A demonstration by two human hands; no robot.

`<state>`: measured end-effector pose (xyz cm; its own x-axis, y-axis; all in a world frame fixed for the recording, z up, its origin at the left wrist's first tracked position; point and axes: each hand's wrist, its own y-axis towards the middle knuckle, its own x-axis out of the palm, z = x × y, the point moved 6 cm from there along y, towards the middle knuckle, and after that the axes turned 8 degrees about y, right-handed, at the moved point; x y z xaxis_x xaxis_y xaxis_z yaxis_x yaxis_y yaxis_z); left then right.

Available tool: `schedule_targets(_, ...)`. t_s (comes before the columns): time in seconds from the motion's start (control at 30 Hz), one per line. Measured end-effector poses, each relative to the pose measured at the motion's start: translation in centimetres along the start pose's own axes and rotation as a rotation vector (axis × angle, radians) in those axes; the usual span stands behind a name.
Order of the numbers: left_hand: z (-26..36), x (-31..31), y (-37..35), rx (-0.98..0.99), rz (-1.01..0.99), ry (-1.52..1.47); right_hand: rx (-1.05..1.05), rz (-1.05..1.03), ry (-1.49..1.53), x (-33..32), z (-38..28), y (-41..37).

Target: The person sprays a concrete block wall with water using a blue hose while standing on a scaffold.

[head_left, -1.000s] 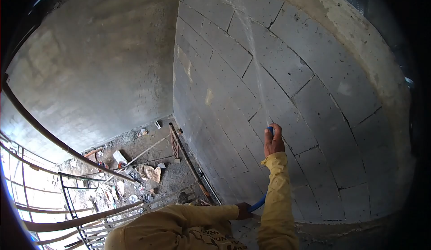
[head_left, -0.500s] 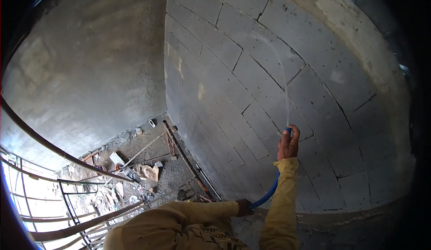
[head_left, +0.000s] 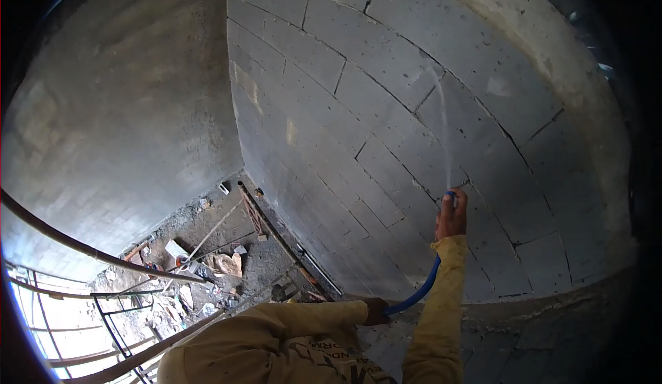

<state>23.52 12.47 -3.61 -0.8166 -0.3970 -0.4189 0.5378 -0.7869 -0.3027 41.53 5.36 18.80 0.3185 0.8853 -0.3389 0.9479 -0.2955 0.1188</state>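
A blue hose point(head_left: 422, 289) curves between my two hands. My right hand point(head_left: 452, 216) is closed round its upper end, with the fingers at the mouth. From there a thin stream of water point(head_left: 445, 125) shoots up against the grey block wall point(head_left: 386, 136). Lower down, my left hand point(head_left: 376, 311) is wrapped round the hose near the foot of the wall; its fingers are dark and partly hidden. Yellow sleeves cover both arms.
A smooth plastered wall point(head_left: 124, 115) meets the block wall at the left. Below lie rubble and debris point(head_left: 224, 265), with a long pole point(head_left: 276, 236) against the corner. Metal scaffold bars point(head_left: 114, 315) and a curved pipe point(head_left: 89, 249) stand at the lower left.
The view has shifted, so the walls appear further left. My right hand has moved slightly right with the hose end, and the water stream is straighter.
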Motion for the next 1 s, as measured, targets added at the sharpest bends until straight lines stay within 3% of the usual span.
schedule_targets(0.17, 1.3, 1.0, -0.6, 0.039, -0.02, 0.036, -0.153, -0.059, -0.288, -1.3, 7.4, 2.2)
schedule_targets(0.3, 1.7, 0.7, -0.8, 0.039, -0.049, 0.023, -0.011, -0.034, -0.126, -1.6, 6.2, 1.0)
schedule_targets(0.4, 1.4, 1.4, -0.3, 0.072, -0.002, 0.061, -0.082, -0.069, -0.22, -2.3, 7.7, 1.8)
schedule_targets(0.5, 1.3, 2.4, -0.2, 0.097, -0.036, 0.038, -0.191, -0.104, -0.502, -2.6, 10.0, 1.7)
schedule_targets(0.6, 2.0, 2.4, -0.6, 0.135, -0.083, 0.054, -0.075, -0.16, -0.492, -3.4, 11.3, 0.7)
schedule_targets(0.67, 2.6, 1.4, -1.0, 0.111, -0.07, 0.051, -0.094, -0.023, -0.332, -4.6, 10.1, 0.9)
schedule_targets(0.8, 2.0, 1.0, -0.4, 0.055, -0.031, -0.04, 0.087, 0.11, 0.085, -6.1, 2.9, -1.2)
schedule_targets(0.9, 1.4, 1.5, 0.6, 0.054, 0.044, 0.019, 0.012, 0.174, 0.115, -6.7, 1.4, -1.8)
schedule_targets(1.0, 1.7, 2.3, 0.5, 0.028, -0.039, 0.013, 0.015, 0.13, -0.012, -7.4, 5.0, -0.7)
